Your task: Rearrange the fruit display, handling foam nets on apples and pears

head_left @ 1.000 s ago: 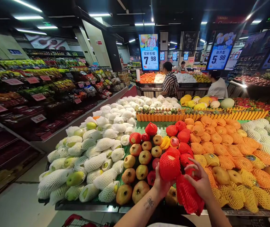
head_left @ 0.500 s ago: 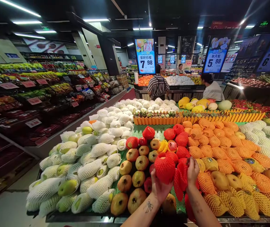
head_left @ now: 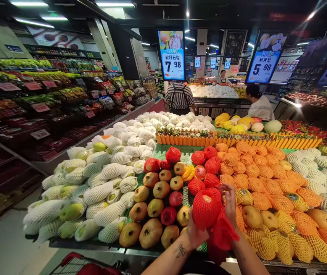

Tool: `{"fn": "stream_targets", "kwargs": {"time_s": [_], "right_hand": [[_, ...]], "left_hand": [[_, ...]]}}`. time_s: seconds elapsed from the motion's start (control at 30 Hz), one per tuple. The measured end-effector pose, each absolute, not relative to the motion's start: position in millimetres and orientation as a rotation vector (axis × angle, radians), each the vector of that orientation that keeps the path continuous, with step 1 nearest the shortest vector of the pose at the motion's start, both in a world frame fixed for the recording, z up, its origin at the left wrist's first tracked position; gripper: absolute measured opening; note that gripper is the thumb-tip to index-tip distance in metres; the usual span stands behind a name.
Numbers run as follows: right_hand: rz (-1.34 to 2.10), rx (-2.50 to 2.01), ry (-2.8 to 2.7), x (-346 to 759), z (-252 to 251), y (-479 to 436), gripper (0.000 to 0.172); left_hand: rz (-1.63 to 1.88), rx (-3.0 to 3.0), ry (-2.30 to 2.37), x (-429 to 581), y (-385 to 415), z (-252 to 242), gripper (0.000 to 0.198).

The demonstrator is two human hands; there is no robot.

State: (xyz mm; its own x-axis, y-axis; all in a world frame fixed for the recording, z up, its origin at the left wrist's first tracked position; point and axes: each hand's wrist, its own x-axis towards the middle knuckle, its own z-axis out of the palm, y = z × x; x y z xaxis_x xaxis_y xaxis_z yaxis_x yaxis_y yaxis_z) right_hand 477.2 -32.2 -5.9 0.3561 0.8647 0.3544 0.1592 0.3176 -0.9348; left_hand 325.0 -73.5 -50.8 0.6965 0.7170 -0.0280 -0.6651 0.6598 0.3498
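Note:
A pomegranate [head_left: 206, 208] in a red foam net sits in my left hand [head_left: 194, 231], which cups it from below and from the left. Just right of it, my right hand [head_left: 229, 200] has its fingers bent toward the fruit, with a loose red foam net sleeve [head_left: 224, 229] at its palm. The sleeve hangs in folds and covers the thumb. Under and around my hands lie bare pomegranates [head_left: 151, 233] in rows. Several more pomegranates in red nets [head_left: 212, 165] lie just beyond.
Pears in white nets [head_left: 106, 193] fill the left of the stand, pears in orange nets [head_left: 257, 182] the right. A planter with an orange fence [head_left: 186, 139] crosses behind. A cart [head_left: 84, 265] stands at lower left. People [head_left: 179, 95] are beyond the stand.
The netted pomegranate has turned, so a pale patch faces up. My right hand's fingers have moved closer to it, and the loose sleeve has shifted and bunched lower. The view has shifted slightly.

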Motion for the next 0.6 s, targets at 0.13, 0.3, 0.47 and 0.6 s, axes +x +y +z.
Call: {"fn": "stream_targets", "kwargs": {"time_s": [0.13, 0.3, 0.47, 0.6], "right_hand": [[0.500, -1.223, -1.248, 496.3, -19.4, -21.7, 0.032], [0.484, -1.113, -1.607, 497.1, -15.0, -20.5, 0.033], [0.656, -0.839, -2.062, 492.4, 24.3, -30.5, 0.053], [0.794, -0.754, -2.176, 488.3, 35.5, -30.2, 0.075]], "left_hand": [[0.902, 0.304, 0.309, 342.0, -83.2, -58.2, 0.102], [0.994, 0.408, 0.459, 347.1, -83.4, -60.2, 0.105], [1.121, 0.497, 0.663, 338.2, -79.3, -65.8, 0.106], [1.167, 0.480, 0.729, 334.5, -76.5, -62.4, 0.098]]}}
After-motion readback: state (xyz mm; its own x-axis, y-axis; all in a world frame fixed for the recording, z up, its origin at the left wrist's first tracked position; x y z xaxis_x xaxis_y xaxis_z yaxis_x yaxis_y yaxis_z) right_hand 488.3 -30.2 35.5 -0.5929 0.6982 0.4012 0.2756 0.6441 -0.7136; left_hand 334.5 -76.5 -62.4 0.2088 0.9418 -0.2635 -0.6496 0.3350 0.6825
